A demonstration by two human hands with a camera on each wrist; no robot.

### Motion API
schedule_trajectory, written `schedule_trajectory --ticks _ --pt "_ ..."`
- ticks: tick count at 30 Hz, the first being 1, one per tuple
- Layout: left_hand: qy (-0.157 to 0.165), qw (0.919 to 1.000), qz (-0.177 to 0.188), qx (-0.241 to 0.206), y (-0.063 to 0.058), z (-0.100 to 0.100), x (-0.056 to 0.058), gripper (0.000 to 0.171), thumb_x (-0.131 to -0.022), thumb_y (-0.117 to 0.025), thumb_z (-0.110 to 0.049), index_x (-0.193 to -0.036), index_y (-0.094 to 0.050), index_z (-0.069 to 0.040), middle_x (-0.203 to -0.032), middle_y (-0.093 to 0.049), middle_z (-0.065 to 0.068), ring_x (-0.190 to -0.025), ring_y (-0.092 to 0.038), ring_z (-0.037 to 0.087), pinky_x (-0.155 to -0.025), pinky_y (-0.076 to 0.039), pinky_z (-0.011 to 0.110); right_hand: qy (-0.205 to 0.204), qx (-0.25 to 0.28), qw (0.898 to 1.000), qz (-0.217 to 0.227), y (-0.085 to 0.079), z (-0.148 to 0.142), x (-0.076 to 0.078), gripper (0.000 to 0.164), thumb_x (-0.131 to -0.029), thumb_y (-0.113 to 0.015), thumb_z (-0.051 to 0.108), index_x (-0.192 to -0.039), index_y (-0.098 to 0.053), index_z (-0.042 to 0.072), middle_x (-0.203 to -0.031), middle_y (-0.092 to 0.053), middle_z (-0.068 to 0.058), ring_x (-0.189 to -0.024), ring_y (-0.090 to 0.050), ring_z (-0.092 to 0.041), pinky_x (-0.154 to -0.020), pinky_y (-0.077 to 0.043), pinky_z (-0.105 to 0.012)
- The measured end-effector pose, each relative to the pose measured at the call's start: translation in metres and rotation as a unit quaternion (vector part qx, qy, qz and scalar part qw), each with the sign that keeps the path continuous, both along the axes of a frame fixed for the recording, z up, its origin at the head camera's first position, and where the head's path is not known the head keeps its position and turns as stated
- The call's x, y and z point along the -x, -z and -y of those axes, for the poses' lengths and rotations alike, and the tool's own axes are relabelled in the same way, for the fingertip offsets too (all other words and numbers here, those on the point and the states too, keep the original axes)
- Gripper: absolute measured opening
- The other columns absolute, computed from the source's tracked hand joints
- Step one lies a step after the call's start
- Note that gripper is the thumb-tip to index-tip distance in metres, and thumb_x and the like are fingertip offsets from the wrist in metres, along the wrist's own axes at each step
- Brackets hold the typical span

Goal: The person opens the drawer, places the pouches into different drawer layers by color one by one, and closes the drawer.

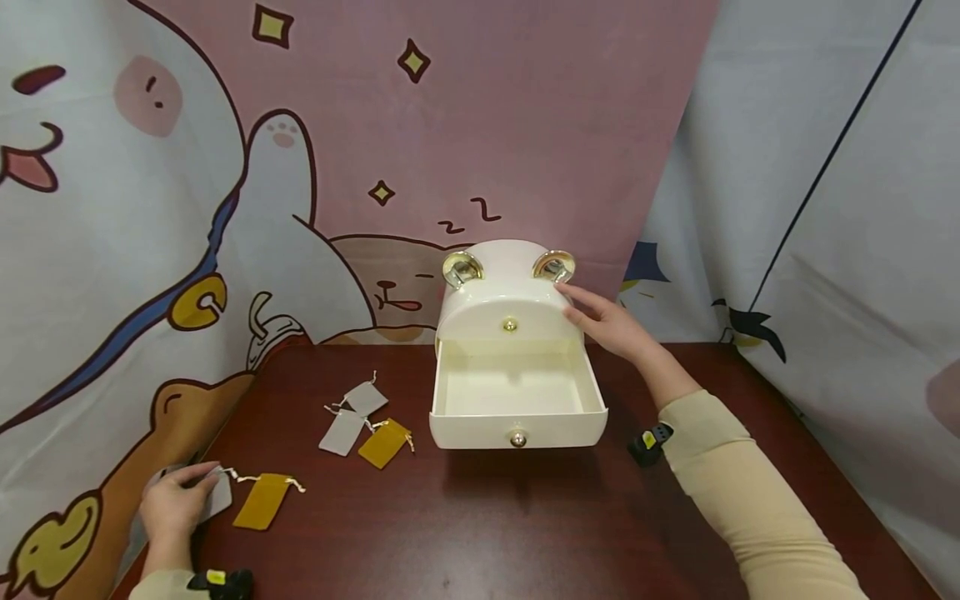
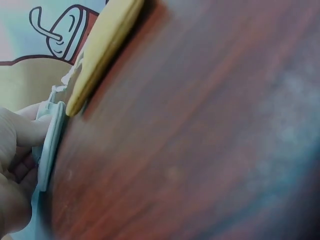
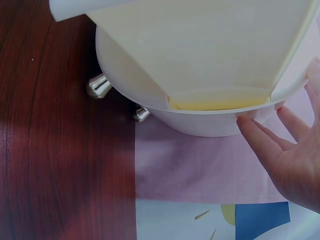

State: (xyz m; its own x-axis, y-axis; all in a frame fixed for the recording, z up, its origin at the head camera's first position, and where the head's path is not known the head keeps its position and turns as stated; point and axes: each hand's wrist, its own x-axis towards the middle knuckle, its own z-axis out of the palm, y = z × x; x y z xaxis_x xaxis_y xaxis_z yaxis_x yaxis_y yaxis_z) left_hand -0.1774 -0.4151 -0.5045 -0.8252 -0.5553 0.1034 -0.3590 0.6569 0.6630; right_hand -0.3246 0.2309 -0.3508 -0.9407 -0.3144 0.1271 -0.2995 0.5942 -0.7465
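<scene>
A printed backdrop hangs behind the dark reddish bench. The cream cabinet stands near it, its lower drawer pulled out, giving access from the front. The right grip is released, fingers extended against the cabinet's side, presumably to steady it. The left grip pinches a grey pouch by the bench's left edge, beside a yellow pouch; three other pouches lie between, apparently spread for easy picking.
</scene>
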Motion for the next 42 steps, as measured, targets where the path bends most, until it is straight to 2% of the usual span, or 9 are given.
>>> schedule_trajectory --ticks 5,9,12,16,24,31,33,39,42 --pt "0.004 0.9989 -0.036 0.029 -0.007 -0.007 -0.002 0.025 -0.089 -0.071 -0.013 -0.108 -0.072 0.003 -0.120 -0.061 0.031 -0.110 -0.053 0.050 -0.092 -0.039 0.056 -0.003 -0.001 1.000 -0.003 0.000 0.000 0.000 0.061 -0.102 -0.051 0.046 -0.156 -0.032 0.027 -0.162 -0.024 -0.009 -0.140 -0.033 -0.043 -0.102 -0.040 -0.060" --pt "0.004 0.9993 -0.036 0.006 -0.020 -0.016 0.001 0.028 -0.090 -0.072 -0.016 -0.110 -0.072 0.003 -0.121 -0.062 0.028 -0.109 -0.056 0.046 -0.075 -0.048 0.040 -0.003 -0.007 1.000 -0.007 0.000 0.000 0.000 0.061 -0.102 -0.051 0.046 -0.156 -0.032 0.026 -0.162 -0.024 -0.010 -0.141 -0.031 -0.043 -0.104 -0.036 -0.062" --pt "0.012 0.9991 -0.039 -0.013 -0.033 -0.024 0.003 0.030 -0.092 -0.072 -0.018 -0.113 -0.072 0.002 -0.126 -0.062 0.026 -0.113 -0.056 0.042 -0.065 -0.044 0.022 0.000 -0.011 1.000 -0.009 0.000 0.000 -0.001 0.061 -0.102 -0.050 0.046 -0.156 -0.032 0.026 -0.161 -0.024 -0.010 -0.141 -0.032 -0.043 -0.105 -0.035 -0.062" --pt "0.033 0.9977 -0.048 -0.034 -0.047 -0.037 0.005 0.032 -0.094 -0.070 -0.020 -0.116 -0.071 0.002 -0.127 -0.061 0.024 -0.114 -0.055 0.038 -0.060 -0.038 0.011 -0.001 -0.010 1.000 -0.011 0.000 0.000 -0.002 0.060 -0.102 -0.050 0.044 -0.156 -0.032 0.025 -0.161 -0.024 -0.011 -0.140 -0.033 -0.043 -0.104 -0.036 -0.062" --pt "0.069 0.9925 -0.096 -0.032 -0.064 -0.071 0.012 0.025 -0.092 -0.072 -0.016 -0.112 -0.074 -0.001 -0.118 -0.064 0.016 -0.100 -0.056 0.022 -0.063 -0.040 0.008 -0.002 -0.010 1.000 -0.007 0.000 -0.001 0.000 0.061 -0.102 -0.050 0.045 -0.157 -0.032 0.027 -0.162 -0.023 -0.009 -0.138 -0.036 -0.043 -0.103 -0.038 -0.061" --pt "0.127 0.9830 -0.131 -0.022 -0.074 -0.103 0.020 0.020 -0.089 -0.074 -0.008 -0.108 -0.077 -0.004 -0.113 -0.068 0.013 -0.087 -0.051 -0.006 -0.068 -0.042 0.009 0.000 -0.006 1.000 -0.004 -0.001 0.001 -0.001 0.060 -0.102 -0.051 0.046 -0.156 -0.033 0.028 -0.162 -0.024 -0.008 -0.138 -0.036 -0.043 -0.102 -0.038 -0.061" --pt "0.150 0.9799 -0.131 -0.017 -0.079 -0.111 0.022 0.019 -0.089 -0.074 -0.008 -0.108 -0.077 -0.005 -0.112 -0.068 0.012 -0.089 -0.051 -0.004 -0.068 -0.043 0.009 0.001 -0.004 1.000 -0.002 -0.001 0.001 -0.001 0.060 -0.101 -0.051 0.046 -0.156 -0.033 0.028 -0.161 -0.025 -0.008 -0.137 -0.037 -0.043 -0.102 -0.040 -0.061" --pt "0.210 0.9686 -0.133 0.004 -0.100 -0.134 0.025 0.017 -0.090 -0.074 -0.008 -0.106 -0.078 -0.006 -0.109 -0.069 0.012 -0.093 -0.059 0.017 -0.067 -0.046 0.011 0.002 0.001 1.000 0.003 -0.002 0.002 -0.003 0.061 -0.101 -0.052 0.046 -0.156 -0.033 0.028 -0.161 -0.026 -0.009 -0.135 -0.040 -0.043 -0.098 -0.044 -0.059" --pt "0.231 0.9620 -0.146 0.014 -0.113 -0.145 0.025 0.015 -0.088 -0.075 -0.006 -0.103 -0.079 -0.006 -0.106 -0.070 0.012 -0.093 -0.060 0.021 -0.067 -0.046 0.013 0.000 0.001 1.000 0.002 -0.003 0.002 -0.003 0.061 -0.101 -0.052 0.046 -0.156 -0.033 0.027 -0.161 -0.025 -0.009 -0.136 -0.040 -0.043 -0.098 -0.044 -0.059"
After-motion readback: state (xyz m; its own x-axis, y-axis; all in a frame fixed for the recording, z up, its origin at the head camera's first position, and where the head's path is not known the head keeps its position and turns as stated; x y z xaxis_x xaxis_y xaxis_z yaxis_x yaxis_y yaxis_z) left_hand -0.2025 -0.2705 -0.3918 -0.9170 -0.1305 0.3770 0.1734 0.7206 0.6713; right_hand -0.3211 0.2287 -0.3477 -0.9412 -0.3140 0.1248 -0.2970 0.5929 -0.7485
